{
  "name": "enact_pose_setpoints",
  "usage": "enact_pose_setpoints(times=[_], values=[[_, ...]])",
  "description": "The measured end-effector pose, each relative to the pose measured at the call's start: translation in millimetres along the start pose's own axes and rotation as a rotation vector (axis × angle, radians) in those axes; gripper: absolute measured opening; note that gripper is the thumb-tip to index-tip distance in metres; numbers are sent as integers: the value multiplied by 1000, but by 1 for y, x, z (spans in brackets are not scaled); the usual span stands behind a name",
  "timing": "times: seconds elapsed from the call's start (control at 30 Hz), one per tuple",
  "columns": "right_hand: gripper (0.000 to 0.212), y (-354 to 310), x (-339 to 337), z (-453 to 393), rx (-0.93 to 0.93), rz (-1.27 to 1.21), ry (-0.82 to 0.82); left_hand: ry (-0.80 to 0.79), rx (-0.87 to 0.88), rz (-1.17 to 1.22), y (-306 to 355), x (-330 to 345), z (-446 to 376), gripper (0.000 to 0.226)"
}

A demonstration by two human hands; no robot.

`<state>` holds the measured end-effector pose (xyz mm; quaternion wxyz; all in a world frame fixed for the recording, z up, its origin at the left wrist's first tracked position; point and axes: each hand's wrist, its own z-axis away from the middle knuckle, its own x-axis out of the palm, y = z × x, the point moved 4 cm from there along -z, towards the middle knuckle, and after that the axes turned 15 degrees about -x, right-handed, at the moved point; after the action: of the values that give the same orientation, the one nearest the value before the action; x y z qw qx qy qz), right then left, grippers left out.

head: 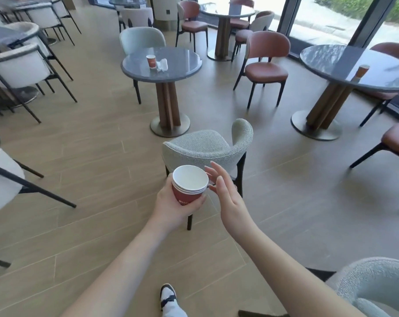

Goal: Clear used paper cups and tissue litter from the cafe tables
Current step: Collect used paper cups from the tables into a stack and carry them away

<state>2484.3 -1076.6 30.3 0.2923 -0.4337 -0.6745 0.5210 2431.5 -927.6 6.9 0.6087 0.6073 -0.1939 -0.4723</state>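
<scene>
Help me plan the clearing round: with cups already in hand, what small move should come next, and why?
Probably step ahead to the round table in the middle and reach out the right hand. The left hand grips a stack of cups, while the right is open and holds nothing. A red paper cup and crumpled tissue sit on that table.

The stacked cups (189, 188) are showing red sides with white insides and rims. Same red on the cup (151, 61) sitting by white tissue (163, 64) on a speckled dark grey tabletop (182, 62). Chairs are looking rust-brown (266, 72) and pale grey-green (200, 145).
</scene>
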Motion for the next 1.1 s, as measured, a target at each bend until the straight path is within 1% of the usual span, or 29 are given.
enact_pose_setpoints(times=[0.1,0.23,0.4,0.57,0.87,0.93,1.1], values=[[60,13,36,-45,-7,13,-6,22,-9,-9,-8,-34,-50,60],[49,21,90,-105,-18,-4,-35,45,-29,-20,-13,-83,-110,60],[51,32,140,-161,-33,-23,-82,90,-45,-20,-16,-129,-166,61],[41,52,167,-218,-33,-7,-133,113,-89,-23,-19,-151,-223,61],[49,111,202,-353,-43,-69,-196,192,-131,1,2,-189,-350,62],[50,119,212,-384,-48,-72,-212,212,-145,10,11,-196,-375,65],[54,125,248,-453,-67,-94,-276,276,-138,25,27,-224,-430,63]])
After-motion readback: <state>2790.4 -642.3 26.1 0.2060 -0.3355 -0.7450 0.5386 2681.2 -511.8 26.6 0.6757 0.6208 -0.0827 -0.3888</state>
